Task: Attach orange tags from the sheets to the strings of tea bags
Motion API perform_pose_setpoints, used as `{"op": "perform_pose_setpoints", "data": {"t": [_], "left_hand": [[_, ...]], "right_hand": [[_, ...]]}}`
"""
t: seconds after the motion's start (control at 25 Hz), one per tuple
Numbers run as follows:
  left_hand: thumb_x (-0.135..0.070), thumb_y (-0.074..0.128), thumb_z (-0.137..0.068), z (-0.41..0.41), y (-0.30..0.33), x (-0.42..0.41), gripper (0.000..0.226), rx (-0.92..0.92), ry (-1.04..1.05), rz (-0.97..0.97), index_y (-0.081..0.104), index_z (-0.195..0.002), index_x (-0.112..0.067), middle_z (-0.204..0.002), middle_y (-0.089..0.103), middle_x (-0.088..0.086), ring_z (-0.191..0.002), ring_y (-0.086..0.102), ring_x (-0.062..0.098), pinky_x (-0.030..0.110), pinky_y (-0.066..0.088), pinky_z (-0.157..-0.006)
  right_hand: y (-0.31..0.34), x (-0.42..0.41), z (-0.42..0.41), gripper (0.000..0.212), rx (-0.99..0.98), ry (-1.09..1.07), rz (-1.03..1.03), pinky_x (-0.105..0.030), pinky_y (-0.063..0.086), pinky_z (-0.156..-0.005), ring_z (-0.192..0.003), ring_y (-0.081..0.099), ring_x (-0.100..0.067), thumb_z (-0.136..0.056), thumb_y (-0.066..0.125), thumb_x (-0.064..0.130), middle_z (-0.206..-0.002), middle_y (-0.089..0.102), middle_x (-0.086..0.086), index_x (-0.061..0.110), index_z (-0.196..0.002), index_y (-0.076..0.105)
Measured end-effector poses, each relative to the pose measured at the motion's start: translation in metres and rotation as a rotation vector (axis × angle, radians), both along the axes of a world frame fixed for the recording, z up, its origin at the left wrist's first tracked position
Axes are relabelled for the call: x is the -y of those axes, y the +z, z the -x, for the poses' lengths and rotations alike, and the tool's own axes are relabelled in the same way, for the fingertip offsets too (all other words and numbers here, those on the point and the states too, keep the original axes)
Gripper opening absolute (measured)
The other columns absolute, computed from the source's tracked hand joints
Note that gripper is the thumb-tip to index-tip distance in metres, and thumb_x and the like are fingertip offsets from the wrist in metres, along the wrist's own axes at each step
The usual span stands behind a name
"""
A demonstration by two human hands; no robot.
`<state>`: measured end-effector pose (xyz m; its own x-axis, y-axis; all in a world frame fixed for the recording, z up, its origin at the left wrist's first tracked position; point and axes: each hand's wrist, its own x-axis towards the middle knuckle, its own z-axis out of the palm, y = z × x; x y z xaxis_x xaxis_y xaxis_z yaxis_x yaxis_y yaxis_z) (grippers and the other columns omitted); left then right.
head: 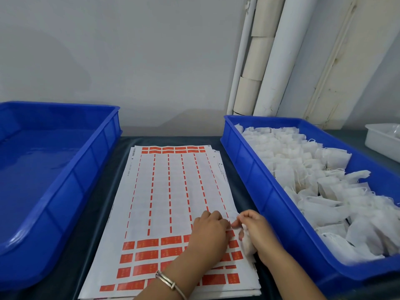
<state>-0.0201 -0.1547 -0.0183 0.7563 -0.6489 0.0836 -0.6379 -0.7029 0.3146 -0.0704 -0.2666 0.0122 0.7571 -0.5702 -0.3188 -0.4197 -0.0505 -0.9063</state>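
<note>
Head view: stack of sheets [173, 191] is lying on the dark table [104, 213] between two blue bins. Most of the top sheet is already peeled bare; orange tags [148, 243] are remaining in rows at the near end, plus a thin strip at the far edge.

Left hand [208, 230] is resting knuckles-up on the right side of the top sheet, fingers curled down onto the tag rows; can't tell if it's pinching a tag. Silver bangle [167, 282] is sitting on that wrist.

Right hand [253, 228] is sitting just beside the sheets' right edge, fingers curled round a white tea bag [246, 245] that's hanging below the palm, thumb and forefinger pinching together near the left fingertips. String is too fine to make out.

Right blue bin [259, 182] is holding a heap of white tea bags [313, 176]. Left blue bin [65, 180] is sitting well apart on the other side. White tray [376, 139] is showing at far right.
</note>
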Motion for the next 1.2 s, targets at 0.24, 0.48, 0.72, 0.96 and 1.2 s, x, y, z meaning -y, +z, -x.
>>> {"op": "perform_pose_setpoints", "data": {"t": [0.24,0.48,0.72,0.96,1.2], "left_hand": [[-0.028,0.051,-0.095,0.003,0.0,0.013,0.03,-0.051,0.071,-0.012,0.055,-0.124,-0.021,-0.119,0.053,0.002,-0.108,0.044,0.018,0.031,0.037,-0.096],[-0.025,0.052,-0.094,-0.004,0.003,0.019,0.029,-0.12,0.114,-0.041,0.053,-0.123,-0.02,-0.118,0.053,0.004,-0.106,0.047,0.019,0.032,0.041,-0.095],[-0.027,0.049,-0.095,0.001,0.0,0.016,0.026,-0.094,0.102,0.034,0.056,-0.12,-0.023,-0.113,0.055,0.0,-0.101,0.048,0.016,0.029,0.04,-0.092],[-0.026,0.052,-0.094,-0.001,-0.001,0.019,0.026,-0.091,0.132,0.017,0.06,-0.118,-0.022,-0.111,0.057,0.001,-0.097,0.049,0.016,0.028,0.042,-0.09],[-0.025,0.052,-0.094,-0.007,0.006,0.022,0.027,-0.136,0.091,-0.077,0.055,-0.119,-0.019,-0.113,0.055,0.005,-0.1,0.051,0.02,0.032,0.044,-0.092]], "right_hand": [[-0.012,0.004,-0.001,0.021,0.033,0.01,0.053,-0.023,0.048,-0.048,-0.042,0.054,-0.01,-0.095,0.044,0.008,-0.076,0.067,-0.007,0.007,-0.079,0.058],[-0.019,0.007,-0.003,0.023,0.034,0.022,0.086,-0.019,0.046,-0.044,-0.042,0.057,-0.008,-0.094,0.045,0.009,-0.068,0.067,-0.001,0.009,-0.075,0.058],[-0.02,0.008,-0.004,0.024,0.048,-0.001,0.068,-0.02,0.046,-0.049,-0.048,0.06,-0.009,-0.094,0.045,0.009,-0.07,0.067,-0.003,0.009,-0.074,0.058],[-0.023,0.007,-0.005,0.024,0.048,-0.044,0.064,-0.031,0.051,-0.063,-0.061,0.061,-0.019,-0.095,0.044,0.01,-0.078,0.068,-0.007,0.01,-0.075,0.057],[-0.022,0.007,-0.003,0.023,0.055,-0.034,0.07,-0.027,0.048,-0.055,-0.052,0.06,-0.013,-0.094,0.044,0.009,-0.077,0.069,-0.007,0.01,-0.075,0.057]]}}
